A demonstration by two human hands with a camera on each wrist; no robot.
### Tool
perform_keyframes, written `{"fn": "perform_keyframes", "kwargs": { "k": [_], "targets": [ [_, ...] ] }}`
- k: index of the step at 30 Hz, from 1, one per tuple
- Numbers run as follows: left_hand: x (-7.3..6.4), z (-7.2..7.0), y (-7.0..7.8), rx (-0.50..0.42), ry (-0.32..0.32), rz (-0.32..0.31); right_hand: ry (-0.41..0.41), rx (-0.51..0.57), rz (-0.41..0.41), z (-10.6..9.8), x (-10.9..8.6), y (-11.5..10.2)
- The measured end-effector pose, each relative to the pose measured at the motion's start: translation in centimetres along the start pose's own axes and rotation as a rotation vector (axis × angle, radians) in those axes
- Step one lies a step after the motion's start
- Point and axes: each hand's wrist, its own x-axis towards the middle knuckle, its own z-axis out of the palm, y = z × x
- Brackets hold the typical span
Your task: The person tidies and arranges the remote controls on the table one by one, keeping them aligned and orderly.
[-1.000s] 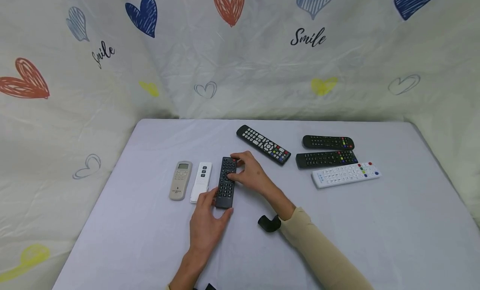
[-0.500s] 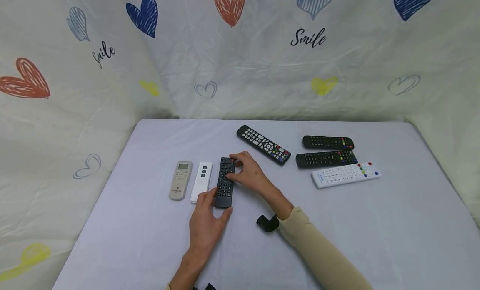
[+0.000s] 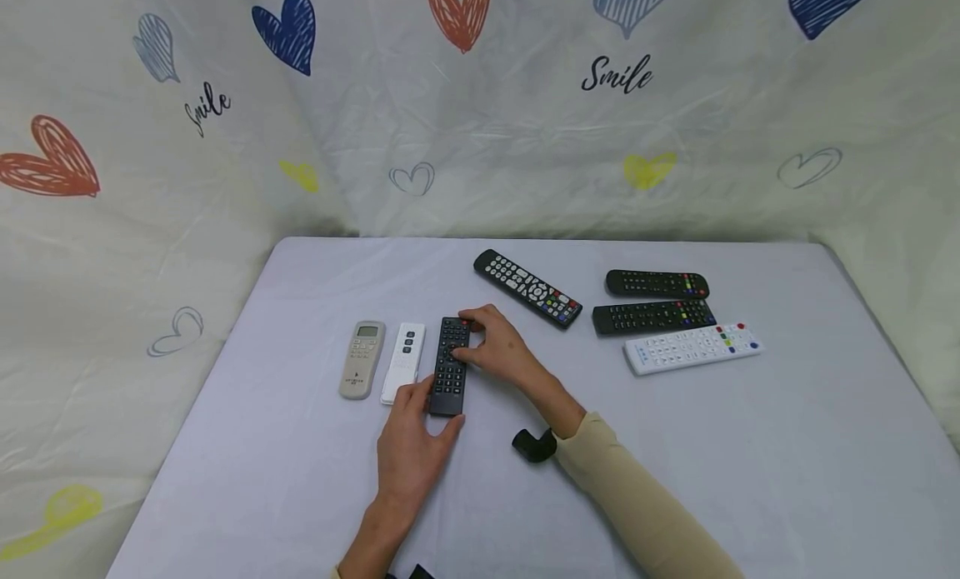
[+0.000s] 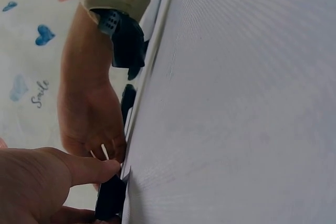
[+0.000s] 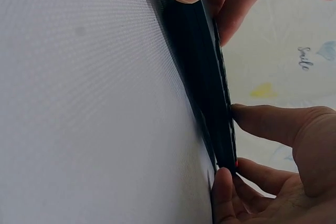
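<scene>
A slim black remote control (image 3: 448,383) lies lengthwise in front of the person, left of the table's middle. At its near end the left hand (image 3: 408,454) holds it, fingers along the left side and thumb by the lower right corner. My right hand (image 3: 504,346) grips the far end, with the thumb on the button face and the fingers round the top right corner. In the right wrist view the black remote (image 5: 202,72) is seen edge-on, close to the white cloth, with the right thumb (image 5: 268,121) against its face. The left fingertips partly cover a white remote (image 3: 403,362) beside it.
A beige remote with a small screen (image 3: 362,360) lies at the far left of the row. Behind the right hand lies a slanted black remote (image 3: 527,288). Two black remotes (image 3: 654,318) and a white one (image 3: 693,350) are grouped at right on the white-covered table (image 3: 795,446).
The black remote and both hands have shifted very slightly to the left, with the grip unchanged. The other remotes stay where they were.
</scene>
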Motion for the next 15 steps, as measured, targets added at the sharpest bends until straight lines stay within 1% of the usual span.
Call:
{"fn": "perform_keyframes", "kwargs": {
  "k": [7,15],
  "targets": [
    [-0.05,0.02,0.11,0.012,-0.015,0.002,0.002,0.002,0.008,-0.01,0.07,0.23],
    [-0.03,-0.06,0.09,0.050,-0.032,-0.004,0.005,0.022,0.017,-0.13,-0.09,0.20]
  ]
}}
